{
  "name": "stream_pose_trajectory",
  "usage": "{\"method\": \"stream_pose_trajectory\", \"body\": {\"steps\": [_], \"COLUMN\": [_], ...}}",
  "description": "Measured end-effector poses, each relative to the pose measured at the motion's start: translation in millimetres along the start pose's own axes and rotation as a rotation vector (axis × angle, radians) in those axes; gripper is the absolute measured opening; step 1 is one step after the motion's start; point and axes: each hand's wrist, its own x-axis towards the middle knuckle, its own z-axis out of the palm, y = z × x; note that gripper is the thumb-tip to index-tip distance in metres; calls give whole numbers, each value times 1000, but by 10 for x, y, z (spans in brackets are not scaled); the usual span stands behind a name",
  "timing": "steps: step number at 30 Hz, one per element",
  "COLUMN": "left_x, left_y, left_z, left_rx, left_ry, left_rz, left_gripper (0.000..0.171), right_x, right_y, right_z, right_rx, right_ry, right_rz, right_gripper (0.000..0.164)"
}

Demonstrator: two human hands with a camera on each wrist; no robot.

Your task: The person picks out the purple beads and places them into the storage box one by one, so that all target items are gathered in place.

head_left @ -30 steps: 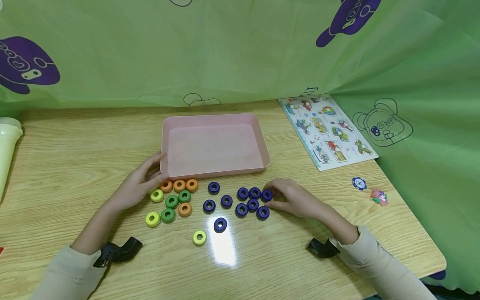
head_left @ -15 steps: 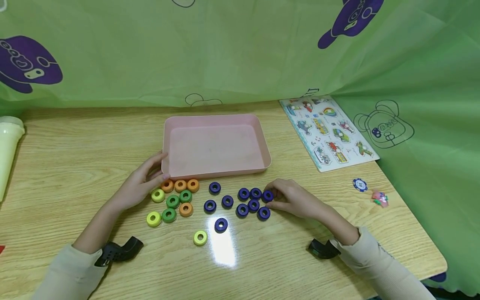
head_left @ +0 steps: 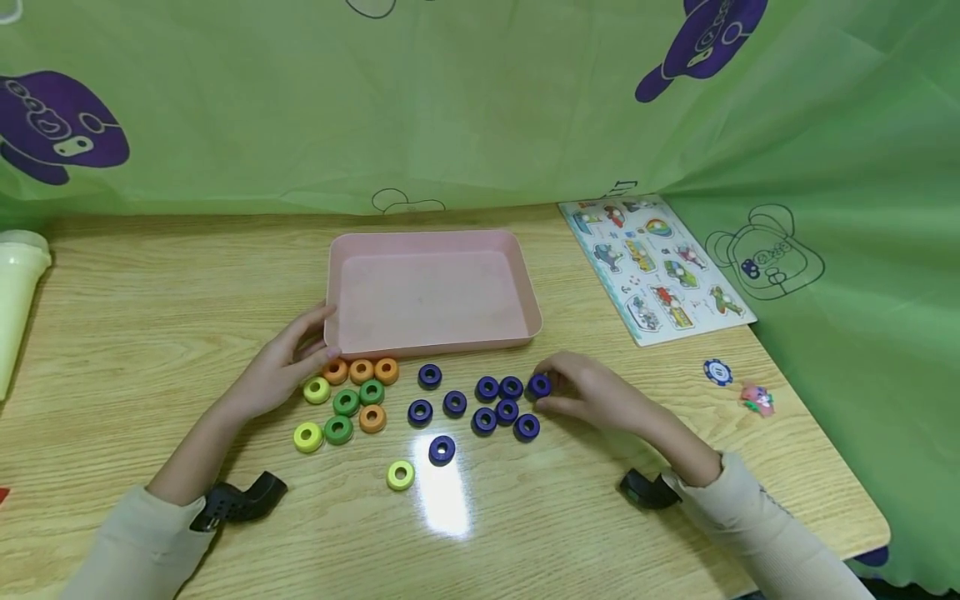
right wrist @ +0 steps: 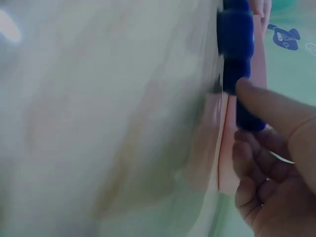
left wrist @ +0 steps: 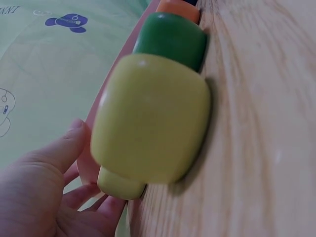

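In the head view my left hand [head_left: 273, 371] rests against the left front corner of a pink tray [head_left: 435, 346], its thumb and fingertips touching the outside. Beside it stand orange rings [head_left: 362, 372], green rings [head_left: 346, 402] and yellow rings [head_left: 307, 437]. A yellow ring [left wrist: 153, 118] partly blocks the left wrist view. My right hand [head_left: 592, 392] pinches a dark blue ring [head_left: 538, 386] between thumb and fingers, at the right end of a cluster of dark blue rings [head_left: 507, 412]. In the right wrist view, the held ring [right wrist: 249, 116] shows beside the thumb.
A picture board [head_left: 660, 267] lies at the back right. A blue-and-white poker chip [head_left: 717, 372] and a small pink figure [head_left: 757, 399] lie near the right edge. At far left is a pale yellow cylindrical object [head_left: 18, 300]. A green curtain [head_left: 450, 108] hangs behind the table.
My right hand has shifted slightly with the pinched dark blue ring, which now stands a little apart from its neighbour. The left hand and the tray stay in place.
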Motion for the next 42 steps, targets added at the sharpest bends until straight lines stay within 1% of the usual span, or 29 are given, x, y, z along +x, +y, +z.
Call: {"method": "stream_pose_trajectory", "body": {"steps": [5,9,15,18,21,30,36,40,42], "left_x": [-6,-10,-33,-42,-42,-22,-25,-33,-30], "left_y": [10,42,208,281,318,300,295,294,293], "left_z": [2,5,28,34,38,49,50,48,50], "left_rx": [3,5,-3,0,3,-25,-9,-2,-9], "left_ry": [-1,1,5,8,7,10,13,16,14], "left_rz": [14,17,6,-3,-7,14,8,11,16], "left_gripper": [56,56,54,53,53,53,53,53,52], "right_x": [46,111,246,326,406,672,872,999,1057], "right_y": [-24,-64,-116,-156,-200,-320,-406,-472,-503], "right_z": [-40,-82,-141,-163,-180,-173,-136,-96,-75], "right_rx": [-18,-23,4,9,14,-43,-80,-129,-132], "right_ry": [9,24,42,41,35,18,-3,-2,-13], "right_rz": [-19,-57,-119,-128,-136,-195,-261,-300,-314], "right_gripper": [31,30,30,29,28,31,27,28,29]}}
